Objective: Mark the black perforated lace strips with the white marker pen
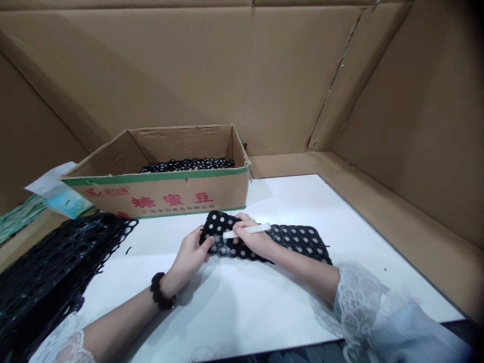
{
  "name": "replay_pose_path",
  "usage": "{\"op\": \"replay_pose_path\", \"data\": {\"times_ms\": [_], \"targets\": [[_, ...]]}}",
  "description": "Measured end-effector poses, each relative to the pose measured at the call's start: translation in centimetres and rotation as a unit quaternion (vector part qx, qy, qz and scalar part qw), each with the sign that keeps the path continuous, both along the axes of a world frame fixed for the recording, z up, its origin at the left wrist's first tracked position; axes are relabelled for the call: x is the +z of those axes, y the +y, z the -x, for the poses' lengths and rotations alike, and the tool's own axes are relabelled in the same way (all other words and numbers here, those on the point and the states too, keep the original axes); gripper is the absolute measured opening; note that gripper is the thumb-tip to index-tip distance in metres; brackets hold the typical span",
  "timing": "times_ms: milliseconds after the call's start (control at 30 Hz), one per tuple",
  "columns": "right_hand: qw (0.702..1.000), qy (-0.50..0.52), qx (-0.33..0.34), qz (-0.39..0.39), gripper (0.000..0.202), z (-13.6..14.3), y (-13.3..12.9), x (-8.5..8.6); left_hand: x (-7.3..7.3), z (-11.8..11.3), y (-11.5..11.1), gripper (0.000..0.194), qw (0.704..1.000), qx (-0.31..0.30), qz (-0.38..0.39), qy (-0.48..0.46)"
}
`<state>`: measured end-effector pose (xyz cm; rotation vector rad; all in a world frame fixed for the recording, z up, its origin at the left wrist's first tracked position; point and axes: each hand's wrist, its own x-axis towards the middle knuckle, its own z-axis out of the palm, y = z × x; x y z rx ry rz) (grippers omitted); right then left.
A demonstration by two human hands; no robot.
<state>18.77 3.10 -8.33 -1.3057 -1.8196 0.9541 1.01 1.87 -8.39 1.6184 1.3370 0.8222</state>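
Note:
My left hand (192,249) grips the left end of a black sheet (302,242) with rows of round pale grey dots. Its thumb lies on top of the sheet. In my right hand (253,237) is a slim white pen-like tool (247,230), its left end resting over the dots near my left thumb. Whether it has a tip or a blade is too small to make out. The sheet stretches to the right beneath my right wrist, slightly tilted over the white tabletop (227,302). My right hand and forearm cover part of its middle.
Behind my hands stands an open cardboard box (166,194) with similar dotted black pieces (189,165) inside. A pile of black sheets with round holes (56,262) lies at the left, near a white and blue plastic bag (64,194). Tall cardboard walls (189,70) enclose the table.

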Motion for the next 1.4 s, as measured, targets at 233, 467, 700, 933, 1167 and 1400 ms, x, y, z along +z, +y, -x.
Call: {"op": "replay_pose_path", "data": {"times_ms": [233, 467, 700, 933, 1167, 1400], "targets": [[0.999, -0.025, 0.007, -0.022, 0.033, 0.1, -0.2, 0.0, -0.1, 0.0, 0.0, 0.015, 1.0, 0.006, 0.005, -0.023], [1.0, -0.01, 0.01, -0.017, 0.032, -0.1, -0.1, 0.0, 0.1, -0.1, -0.3, 0.015, 1.0, 0.015, -0.014, -0.003], [1.0, 0.013, 0.003, 0.003, 0.031, -0.1, -0.1, 0.5, 0.3, -0.2, -0.2, 0.016, 1.0, 0.02, -0.009, -0.008], [0.999, -0.031, -0.004, -0.017, 0.034, 0.4, -0.4, 0.1, 0.4, -0.8, -1.3, 0.015, 0.995, 0.028, -0.074, 0.058], [0.999, -0.036, -0.009, -0.019, 0.033, 0.5, -0.5, -0.1, 0.6, -0.6, -1.2, 0.013, 0.99, 0.038, -0.093, 0.103], [1.0, -0.01, -0.012, 0.002, 0.032, 0.4, -0.3, 0.3, 0.5, -0.5, -0.5, 0.013, 0.992, 0.06, -0.074, 0.082]]}}
